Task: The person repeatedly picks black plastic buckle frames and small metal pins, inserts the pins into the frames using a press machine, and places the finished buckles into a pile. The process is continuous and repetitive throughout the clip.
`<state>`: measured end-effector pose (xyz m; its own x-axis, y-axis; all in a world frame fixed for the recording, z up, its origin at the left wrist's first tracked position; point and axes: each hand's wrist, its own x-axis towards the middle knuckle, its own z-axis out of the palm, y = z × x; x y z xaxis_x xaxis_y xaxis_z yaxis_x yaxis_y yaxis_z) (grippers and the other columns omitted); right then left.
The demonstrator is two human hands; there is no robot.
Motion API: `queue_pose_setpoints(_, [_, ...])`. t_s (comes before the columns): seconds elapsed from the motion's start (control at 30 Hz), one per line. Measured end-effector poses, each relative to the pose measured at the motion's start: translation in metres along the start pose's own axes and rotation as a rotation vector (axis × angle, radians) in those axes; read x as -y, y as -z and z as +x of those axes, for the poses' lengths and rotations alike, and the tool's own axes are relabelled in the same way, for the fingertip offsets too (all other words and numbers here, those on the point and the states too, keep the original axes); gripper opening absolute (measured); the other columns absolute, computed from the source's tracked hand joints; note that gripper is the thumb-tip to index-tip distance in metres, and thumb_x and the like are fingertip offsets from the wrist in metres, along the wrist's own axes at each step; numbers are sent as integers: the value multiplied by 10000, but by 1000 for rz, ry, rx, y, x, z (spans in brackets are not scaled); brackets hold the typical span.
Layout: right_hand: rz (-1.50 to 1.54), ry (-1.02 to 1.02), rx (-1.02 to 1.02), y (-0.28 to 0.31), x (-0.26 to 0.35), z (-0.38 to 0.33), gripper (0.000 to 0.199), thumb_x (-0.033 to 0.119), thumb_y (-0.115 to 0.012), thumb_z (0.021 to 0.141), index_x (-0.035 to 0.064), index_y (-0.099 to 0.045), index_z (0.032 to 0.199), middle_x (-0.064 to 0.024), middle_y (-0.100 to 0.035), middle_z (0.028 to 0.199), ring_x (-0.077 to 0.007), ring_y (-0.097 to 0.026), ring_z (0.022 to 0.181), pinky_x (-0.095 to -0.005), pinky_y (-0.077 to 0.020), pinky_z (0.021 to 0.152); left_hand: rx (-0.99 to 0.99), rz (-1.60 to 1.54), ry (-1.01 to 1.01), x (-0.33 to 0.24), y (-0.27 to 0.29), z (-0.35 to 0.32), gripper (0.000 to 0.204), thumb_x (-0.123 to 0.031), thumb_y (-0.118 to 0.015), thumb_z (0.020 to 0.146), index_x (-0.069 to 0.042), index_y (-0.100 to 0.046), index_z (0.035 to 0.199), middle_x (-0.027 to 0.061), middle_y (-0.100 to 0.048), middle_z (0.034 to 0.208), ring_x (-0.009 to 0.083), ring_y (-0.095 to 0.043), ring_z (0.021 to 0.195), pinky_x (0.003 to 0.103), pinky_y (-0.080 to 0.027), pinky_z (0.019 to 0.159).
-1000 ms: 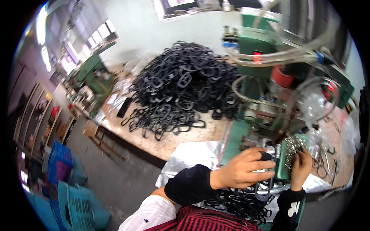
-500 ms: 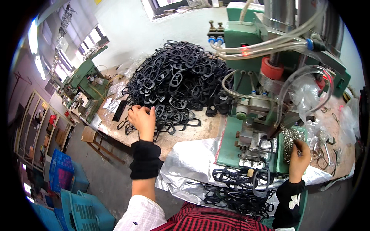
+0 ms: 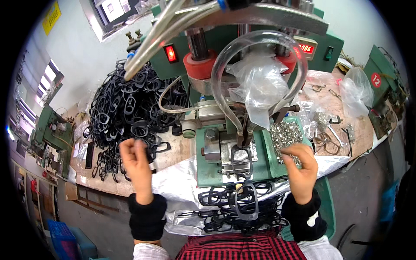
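My left hand (image 3: 137, 169) has its fingers curled at the near edge of a large heap of black eyeglass frames (image 3: 130, 104); what they hold, if anything, is hidden. Over a green tray (image 3: 273, 161) of small shiny metal pieces (image 3: 287, 135), my right hand (image 3: 302, 171) brings thumb and forefinger close together. Anything pinched there is too small to make out. Between my hands, one dark eyeglass frame (image 3: 247, 216) sits in the metal fixture (image 3: 213, 149) of a green press, its lower loop hanging over the front edge. Neither hand touches that frame.
More black frames (image 3: 212, 199) lie on silver sheeting (image 3: 173, 180) before the press. Clear hoses (image 3: 219, 82) and a plastic bag (image 3: 260, 82) hang above the fixture. A wrench (image 3: 337, 135) and loose wire pieces are at the right; a black phone-like slab (image 3: 89, 155) lies left.
The view has swung to the right, bringing the press to the middle. My left hand stays by the heap with fingers curled. My right hand remains at the tray of metal pieces.
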<state>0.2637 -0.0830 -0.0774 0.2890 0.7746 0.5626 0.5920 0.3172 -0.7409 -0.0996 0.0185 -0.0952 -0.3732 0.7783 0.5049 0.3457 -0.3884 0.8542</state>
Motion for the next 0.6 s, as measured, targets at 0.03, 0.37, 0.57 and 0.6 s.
queue_pose_setpoints(0.03, [57, 50, 19, -13, 7, 14, 113, -22, -709, 781, 1, -700, 892, -119, -696, 900, -264, -649, 859, -351, -489, 810, 69, -38, 38, 1, -8, 0, 109, -64, -612, 988, -80, -505, 997, -49, -438, 825, 36, -379, 706, 201, -333, 613])
queue_pose_setpoints(0.37, [631, -334, -16, -70, 24, 15, 536, -40, -733, 800, -54, -496, 1280, -54, -660, 916, -131, -611, 962, -265, -450, 924, 187, -329, 306, 27, -32, -41, 174, -113, -569, 1032, 36, -638, 1089, 78, -697, 981, 122, -666, 877, 238, -531, 818])
queue_pose_setpoints(0.57, [766, -407, 25, -68, 49, 22, 584, -38, -735, 813, -67, -460, 1328, -44, -667, 853, -146, -600, 989, -277, -438, 939, 87, -464, -236, -66, -41, -33, 170, -96, -507, 1042, -15, -622, 1137, 127, -680, 1078, 217, -660, 986, 343, -522, 868])
queue_pose_setpoints(0.6, [796, -443, 33, -67, 54, 23, 590, -37, -737, 813, -68, -458, 1332, -43, -667, 846, -151, -600, 997, -283, -438, 941, 78, -507, -376, -84, -39, -33, 173, -103, -488, 1045, -21, -613, 1133, 144, -670, 1101, 236, -648, 1004, 360, -519, 867])
